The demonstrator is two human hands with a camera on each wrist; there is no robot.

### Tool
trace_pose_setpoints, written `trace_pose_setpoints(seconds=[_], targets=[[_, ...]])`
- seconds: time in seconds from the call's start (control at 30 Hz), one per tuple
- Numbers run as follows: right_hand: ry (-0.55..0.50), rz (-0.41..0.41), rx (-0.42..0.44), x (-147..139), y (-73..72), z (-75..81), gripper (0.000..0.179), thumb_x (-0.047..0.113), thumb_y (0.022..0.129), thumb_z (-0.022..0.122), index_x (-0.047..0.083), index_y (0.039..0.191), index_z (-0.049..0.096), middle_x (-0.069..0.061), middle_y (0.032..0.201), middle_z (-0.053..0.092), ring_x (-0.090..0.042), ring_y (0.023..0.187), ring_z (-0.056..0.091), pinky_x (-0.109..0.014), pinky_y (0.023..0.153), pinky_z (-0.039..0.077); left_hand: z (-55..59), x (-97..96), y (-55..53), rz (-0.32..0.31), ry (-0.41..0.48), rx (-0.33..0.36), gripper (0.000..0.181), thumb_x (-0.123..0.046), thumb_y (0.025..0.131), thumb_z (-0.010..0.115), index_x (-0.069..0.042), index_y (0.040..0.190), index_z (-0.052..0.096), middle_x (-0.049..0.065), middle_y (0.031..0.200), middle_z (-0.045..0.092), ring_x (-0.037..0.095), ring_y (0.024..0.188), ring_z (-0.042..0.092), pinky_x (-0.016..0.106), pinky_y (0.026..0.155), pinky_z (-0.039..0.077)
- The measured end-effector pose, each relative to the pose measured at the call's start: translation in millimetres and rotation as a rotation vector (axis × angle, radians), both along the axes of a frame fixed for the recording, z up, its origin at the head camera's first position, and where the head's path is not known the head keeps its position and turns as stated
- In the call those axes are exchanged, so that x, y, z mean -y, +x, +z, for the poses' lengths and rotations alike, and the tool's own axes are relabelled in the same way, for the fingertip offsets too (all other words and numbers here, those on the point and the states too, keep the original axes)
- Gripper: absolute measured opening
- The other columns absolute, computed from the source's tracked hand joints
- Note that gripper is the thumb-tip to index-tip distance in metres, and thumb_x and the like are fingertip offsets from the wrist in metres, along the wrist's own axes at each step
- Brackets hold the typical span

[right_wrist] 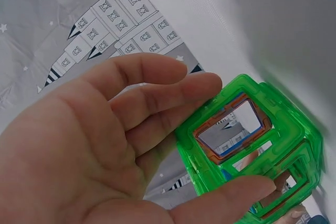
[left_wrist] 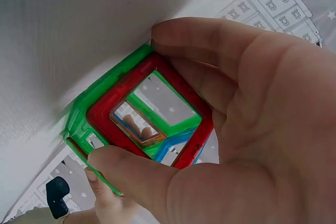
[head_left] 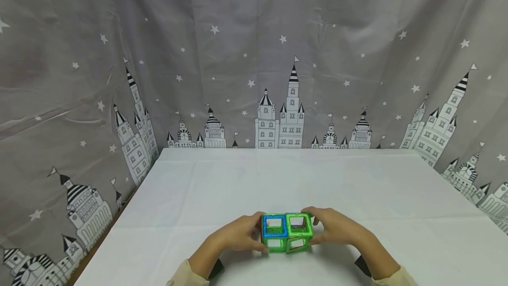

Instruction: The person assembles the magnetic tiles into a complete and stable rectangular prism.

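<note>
Low on the white table, a box of square magnetic tiles (head_left: 274,235) stands between both hands. Its top shows a blue tile beside a green tile (head_left: 300,235), with green tiles along the front; one front tile leans slightly out of line. My left hand (head_left: 239,234) holds the left end, thumb at the front and fingers behind. The left wrist view shows a red tile (left_wrist: 126,87) closing that end. My right hand (head_left: 339,227) holds the right end, thumb in front, fingers at the back, around a green end tile (right_wrist: 294,121). An orange-brown frame shows through it.
A white cloth covers the table (head_left: 222,184), with faint fold lines. Behind and at both sides hangs a grey curtain (head_left: 222,69) printed with castles and stars. Dark bands sit at both wrists, near the light sleeves (head_left: 188,275).
</note>
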State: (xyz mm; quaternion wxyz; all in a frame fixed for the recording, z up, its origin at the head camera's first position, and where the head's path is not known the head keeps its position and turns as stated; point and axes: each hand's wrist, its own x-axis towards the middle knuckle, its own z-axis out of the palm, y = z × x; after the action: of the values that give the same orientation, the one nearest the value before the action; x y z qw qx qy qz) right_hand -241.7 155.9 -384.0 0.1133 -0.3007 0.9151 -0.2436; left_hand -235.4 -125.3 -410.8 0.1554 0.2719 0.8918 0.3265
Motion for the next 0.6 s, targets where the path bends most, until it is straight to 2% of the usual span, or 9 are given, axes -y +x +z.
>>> trace_pose_setpoints(seconds=[0.17,0.33,0.6], targets=[[0.0,-0.041,0.012,1,4.3,0.7,0.069,0.028,0.07,0.082,0.005,0.127,0.052,-0.009,0.117,0.064,-0.03,0.105,0.06,-0.05,0.088,0.049,0.9,-0.8,0.4,0.001,-0.006,-0.014,0.07,-0.032,0.075,0.08,-0.007,0.13,0.045,-0.005,0.104,0.063,0.002,0.091,0.054,0.024,0.084,0.046],[0.03,-0.072,-0.06,6,9.2,0.0,0.073,0.039,0.071,0.08,0.003,0.127,0.052,-0.01,0.121,0.062,-0.031,0.114,0.057,-0.052,0.095,0.046,1.5,-1.6,0.7,0.009,-0.012,-0.02,0.069,-0.032,0.075,0.08,-0.009,0.13,0.045,-0.004,0.105,0.063,0.003,0.092,0.055,0.025,0.085,0.046],[0.071,-0.122,-0.104,13,12.2,-1.5,0.067,0.024,0.068,0.074,-0.001,0.126,0.051,-0.012,0.12,0.062,-0.03,0.11,0.059,-0.051,0.094,0.047,1.7,-3.1,1.6,0.02,-0.029,-0.029,0.068,-0.034,0.075,0.079,-0.009,0.129,0.046,-0.005,0.105,0.063,0.007,0.099,0.057,0.037,0.097,0.045]])
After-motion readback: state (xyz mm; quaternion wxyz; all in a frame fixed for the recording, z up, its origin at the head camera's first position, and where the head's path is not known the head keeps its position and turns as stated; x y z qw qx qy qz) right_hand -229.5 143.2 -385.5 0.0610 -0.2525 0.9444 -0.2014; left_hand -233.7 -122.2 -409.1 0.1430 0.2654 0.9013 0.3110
